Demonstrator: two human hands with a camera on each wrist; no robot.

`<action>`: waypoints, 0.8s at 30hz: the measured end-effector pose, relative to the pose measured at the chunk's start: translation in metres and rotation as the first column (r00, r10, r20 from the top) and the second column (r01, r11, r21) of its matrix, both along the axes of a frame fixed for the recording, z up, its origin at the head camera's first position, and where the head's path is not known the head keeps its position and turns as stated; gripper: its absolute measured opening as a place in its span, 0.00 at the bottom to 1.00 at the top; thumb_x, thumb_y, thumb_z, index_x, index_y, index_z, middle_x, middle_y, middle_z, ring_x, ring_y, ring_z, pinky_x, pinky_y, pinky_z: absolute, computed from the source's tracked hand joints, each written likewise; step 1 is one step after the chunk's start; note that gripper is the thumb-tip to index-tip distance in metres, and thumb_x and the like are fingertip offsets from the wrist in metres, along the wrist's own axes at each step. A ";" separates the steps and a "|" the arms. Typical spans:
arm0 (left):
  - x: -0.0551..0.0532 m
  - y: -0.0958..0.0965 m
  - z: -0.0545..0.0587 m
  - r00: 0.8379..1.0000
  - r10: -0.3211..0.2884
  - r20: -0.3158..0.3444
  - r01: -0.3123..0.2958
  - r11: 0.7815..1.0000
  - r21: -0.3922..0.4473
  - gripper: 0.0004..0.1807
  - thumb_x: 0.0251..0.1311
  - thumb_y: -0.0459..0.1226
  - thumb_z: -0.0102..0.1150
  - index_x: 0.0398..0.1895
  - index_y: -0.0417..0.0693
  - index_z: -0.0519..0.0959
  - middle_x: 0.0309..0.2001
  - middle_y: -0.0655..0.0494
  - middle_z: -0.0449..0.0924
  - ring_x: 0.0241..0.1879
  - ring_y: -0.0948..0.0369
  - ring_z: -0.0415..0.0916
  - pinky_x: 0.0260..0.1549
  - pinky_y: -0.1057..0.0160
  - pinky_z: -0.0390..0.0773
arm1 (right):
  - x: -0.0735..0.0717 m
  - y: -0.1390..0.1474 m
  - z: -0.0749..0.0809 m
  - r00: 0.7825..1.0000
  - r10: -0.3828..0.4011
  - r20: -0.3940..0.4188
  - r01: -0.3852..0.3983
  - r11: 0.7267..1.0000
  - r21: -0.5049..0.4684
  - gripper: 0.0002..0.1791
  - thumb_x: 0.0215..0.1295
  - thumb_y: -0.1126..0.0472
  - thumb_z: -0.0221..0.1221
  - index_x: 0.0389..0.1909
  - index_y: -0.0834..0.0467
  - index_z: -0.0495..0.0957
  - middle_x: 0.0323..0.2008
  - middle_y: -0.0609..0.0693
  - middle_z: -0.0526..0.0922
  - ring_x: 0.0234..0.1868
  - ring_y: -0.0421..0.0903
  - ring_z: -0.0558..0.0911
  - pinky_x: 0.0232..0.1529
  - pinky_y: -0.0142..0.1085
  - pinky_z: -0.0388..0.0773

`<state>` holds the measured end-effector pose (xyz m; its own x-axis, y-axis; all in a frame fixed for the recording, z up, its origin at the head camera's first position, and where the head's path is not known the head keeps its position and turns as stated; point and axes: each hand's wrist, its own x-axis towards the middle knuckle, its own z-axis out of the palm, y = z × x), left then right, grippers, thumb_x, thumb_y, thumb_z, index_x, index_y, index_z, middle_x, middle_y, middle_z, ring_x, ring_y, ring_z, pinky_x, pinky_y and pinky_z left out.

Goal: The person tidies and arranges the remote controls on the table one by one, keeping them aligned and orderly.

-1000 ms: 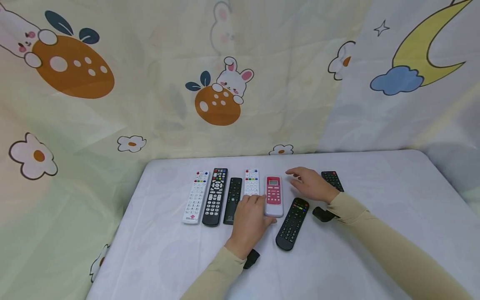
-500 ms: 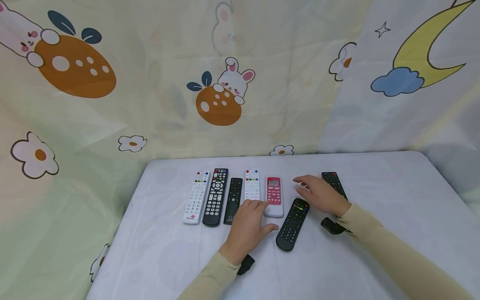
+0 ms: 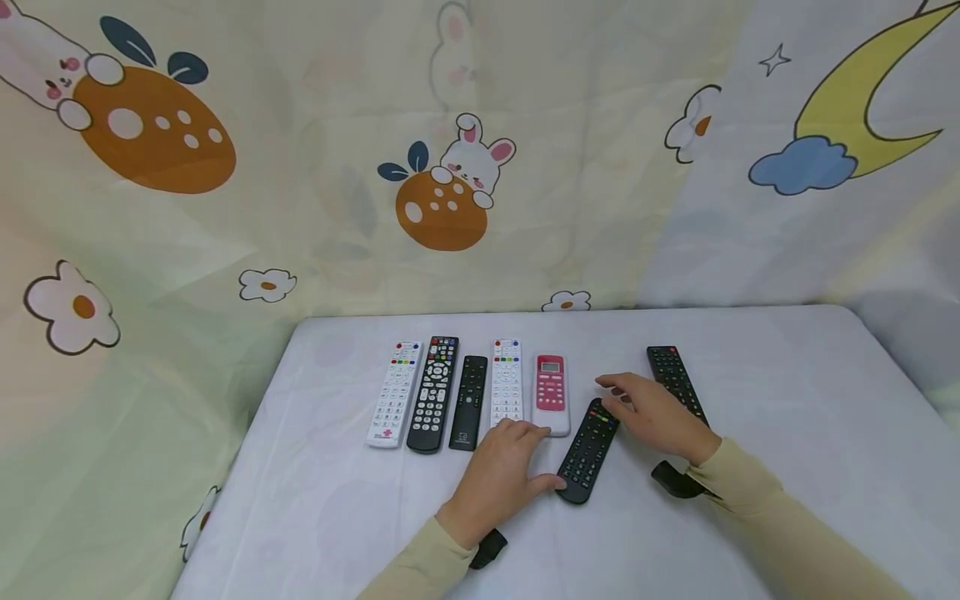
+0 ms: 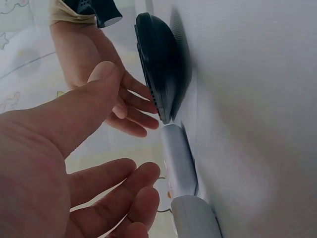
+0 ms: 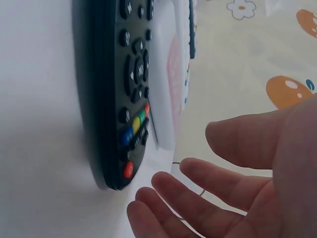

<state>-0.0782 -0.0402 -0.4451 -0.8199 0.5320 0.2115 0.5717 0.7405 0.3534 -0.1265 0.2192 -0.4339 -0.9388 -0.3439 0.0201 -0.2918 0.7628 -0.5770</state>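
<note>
A black remote control point(image 3: 588, 454) with a rounded lower end lies slanted between the hands. My left hand point(image 3: 495, 479) hovers at its lower left, thumb by the lower end and fingers relaxed. In the left wrist view, a gap shows between that thumb and the remote point(image 4: 161, 64). My right hand point(image 3: 663, 421) is at the remote's top end, fingers spread; the right wrist view shows them apart from the remote point(image 5: 131, 89). A white remote with a pink face point(image 3: 551, 387) lies just left of the slanted one. Neither hand holds anything.
To the left, a white remote point(image 3: 507, 379), a slim black remote point(image 3: 469, 404), a larger black remote point(image 3: 433, 396) and another white remote point(image 3: 393, 396) lie side by side. Partly behind the right hand is another black remote point(image 3: 675, 379). A patterned curtain point(image 3: 322, 208) hangs behind the white-covered table point(image 3: 337, 517).
Both hands have come nearer the person. The left has drawn back from the white and pink remotes; the right has moved down and right to the slanted black remote's top. The remotes stay put.
</note>
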 end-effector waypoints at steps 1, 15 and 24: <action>0.001 0.000 0.000 1.000 -0.004 0.002 0.004 1.000 -0.005 0.37 0.50 0.58 0.73 0.57 0.43 0.82 0.50 0.54 0.83 0.46 0.60 0.75 0.48 0.65 0.76 | 0.002 0.000 -0.001 1.000 0.003 0.004 -0.003 1.000 -0.007 0.21 0.75 0.61 0.55 0.63 0.68 0.73 0.60 0.64 0.78 0.55 0.61 0.80 0.55 0.56 0.77; 0.011 0.006 -0.006 0.996 -0.091 0.013 0.092 0.990 -0.104 0.36 0.47 0.59 0.75 0.54 0.45 0.83 0.46 0.58 0.84 0.45 0.62 0.77 0.47 0.66 0.76 | 0.012 0.001 -0.012 1.000 0.006 -0.004 -0.006 1.000 -0.016 0.22 0.73 0.61 0.58 0.63 0.68 0.73 0.58 0.63 0.79 0.53 0.57 0.81 0.55 0.55 0.77; 0.011 0.010 -0.011 0.992 -0.122 0.044 0.126 0.985 -0.119 0.34 0.48 0.54 0.76 0.55 0.44 0.83 0.45 0.58 0.84 0.43 0.65 0.76 0.46 0.69 0.76 | 0.015 0.000 -0.013 1.000 -0.010 0.000 0.010 1.000 -0.010 0.22 0.73 0.60 0.58 0.63 0.67 0.74 0.57 0.63 0.80 0.53 0.56 0.81 0.54 0.56 0.76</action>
